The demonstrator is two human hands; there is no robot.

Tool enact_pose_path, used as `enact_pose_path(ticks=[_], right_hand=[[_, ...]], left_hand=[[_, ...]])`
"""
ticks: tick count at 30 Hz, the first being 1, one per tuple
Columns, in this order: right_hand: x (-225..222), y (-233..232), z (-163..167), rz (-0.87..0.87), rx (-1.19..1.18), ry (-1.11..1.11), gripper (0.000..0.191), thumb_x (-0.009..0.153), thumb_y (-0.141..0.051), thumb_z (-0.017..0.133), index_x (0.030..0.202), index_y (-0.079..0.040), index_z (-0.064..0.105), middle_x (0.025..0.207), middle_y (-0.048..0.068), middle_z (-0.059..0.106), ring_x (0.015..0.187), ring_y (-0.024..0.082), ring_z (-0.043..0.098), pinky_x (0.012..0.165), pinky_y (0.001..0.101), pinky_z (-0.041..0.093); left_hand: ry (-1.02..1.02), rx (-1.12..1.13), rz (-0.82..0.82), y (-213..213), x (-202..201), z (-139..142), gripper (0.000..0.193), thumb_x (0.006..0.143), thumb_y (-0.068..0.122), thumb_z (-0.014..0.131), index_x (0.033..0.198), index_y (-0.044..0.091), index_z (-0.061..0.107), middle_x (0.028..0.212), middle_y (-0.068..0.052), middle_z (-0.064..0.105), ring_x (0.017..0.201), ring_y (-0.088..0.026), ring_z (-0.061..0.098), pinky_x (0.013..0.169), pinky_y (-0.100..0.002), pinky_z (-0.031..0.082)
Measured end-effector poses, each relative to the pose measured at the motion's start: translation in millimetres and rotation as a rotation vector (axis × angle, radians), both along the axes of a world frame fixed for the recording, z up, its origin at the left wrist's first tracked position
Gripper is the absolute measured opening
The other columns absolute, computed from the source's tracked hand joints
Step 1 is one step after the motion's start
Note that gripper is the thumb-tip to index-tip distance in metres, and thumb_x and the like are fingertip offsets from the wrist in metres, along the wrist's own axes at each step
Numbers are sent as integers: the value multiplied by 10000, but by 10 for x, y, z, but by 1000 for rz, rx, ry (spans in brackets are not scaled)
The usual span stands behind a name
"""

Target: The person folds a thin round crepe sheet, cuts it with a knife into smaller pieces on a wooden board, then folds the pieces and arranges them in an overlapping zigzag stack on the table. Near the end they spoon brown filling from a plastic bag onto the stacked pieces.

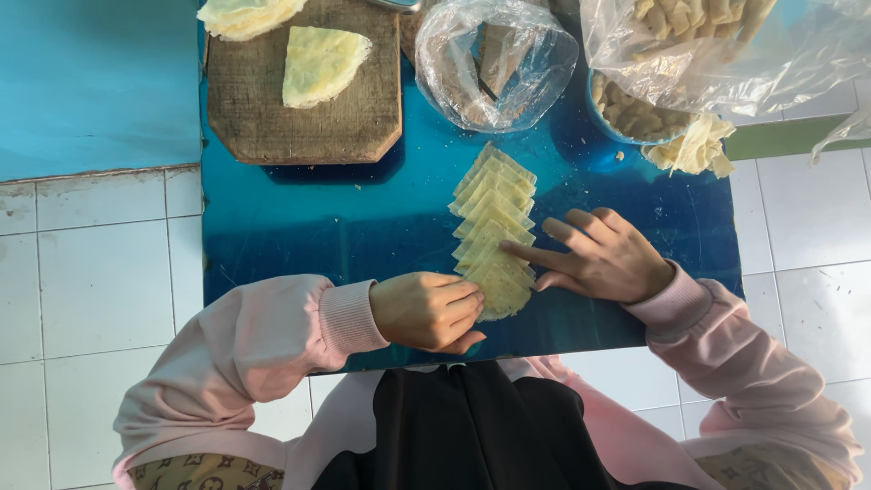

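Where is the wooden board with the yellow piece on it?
In the head view, the wooden board lies at the top left of the shiny blue table, left of a clear plastic bag and beyond the row of pale dough strips.

Clear crumpled plastic bag [494, 63], open-mouthed, top centre on blue table; bigger clear plastic bag w/ pale pieces [726, 45] top right, over a bowl.

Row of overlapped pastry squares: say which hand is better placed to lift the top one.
Right, probably. The right hand lies open beside the row of pastry squares, its fingers touching it. The left hand is curled at the row's near end.
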State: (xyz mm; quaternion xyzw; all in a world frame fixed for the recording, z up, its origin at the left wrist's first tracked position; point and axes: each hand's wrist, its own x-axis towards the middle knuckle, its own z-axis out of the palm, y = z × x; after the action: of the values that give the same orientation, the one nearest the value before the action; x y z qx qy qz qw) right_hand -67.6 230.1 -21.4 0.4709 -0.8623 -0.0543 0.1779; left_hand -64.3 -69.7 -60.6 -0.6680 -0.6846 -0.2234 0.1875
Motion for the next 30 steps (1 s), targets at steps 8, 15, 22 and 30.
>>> enact_pose_path(ticks=[8, 15, 22, 30], right_hand=[[-60, -99, -67, 12, 19, 21, 623, 941, -663, 485, 1510, -413, 536, 1157, 22, 505, 1027, 192, 497, 802, 327, 448], [-80, 41, -11, -32, 73, 36, 628, 923, -653, 502, 1507, -423, 521, 1183, 30, 518, 1042, 192, 505, 805, 328, 458], [-172, 66, -18, -20, -110, -166, 586, 964, -583, 490, 1508, -371, 526, 1209, 74, 483, 1128, 243, 501, 909, 408, 456], [-225, -88, -16, -17, 25, -5, 571, 963, -612, 501, 1500, -421, 539, 1205, 40, 496, 1117, 212, 501, 901, 374, 456]], left_hand=[[-40, -36, 19, -37, -19, 5, 402, 948, 401, 666, 877, 17, 761, 1014, -114, 761, 961, -309, 729, 745, -355, 631], [-71, -51, 29, -40, -5, -64, 402, 950, 401, 659, 907, 15, 763, 1021, -107, 764, 979, -304, 745, 689, -329, 623], [-70, -51, 37, -26, -11, -100, 413, 958, 413, 656, 910, 16, 763, 1007, -100, 765, 971, -300, 750, 645, -323, 612], [-63, -40, 38, -20, -7, -94, 399, 945, 408, 668, 880, 25, 757, 1005, -97, 765, 967, -303, 752, 632, -318, 606]])
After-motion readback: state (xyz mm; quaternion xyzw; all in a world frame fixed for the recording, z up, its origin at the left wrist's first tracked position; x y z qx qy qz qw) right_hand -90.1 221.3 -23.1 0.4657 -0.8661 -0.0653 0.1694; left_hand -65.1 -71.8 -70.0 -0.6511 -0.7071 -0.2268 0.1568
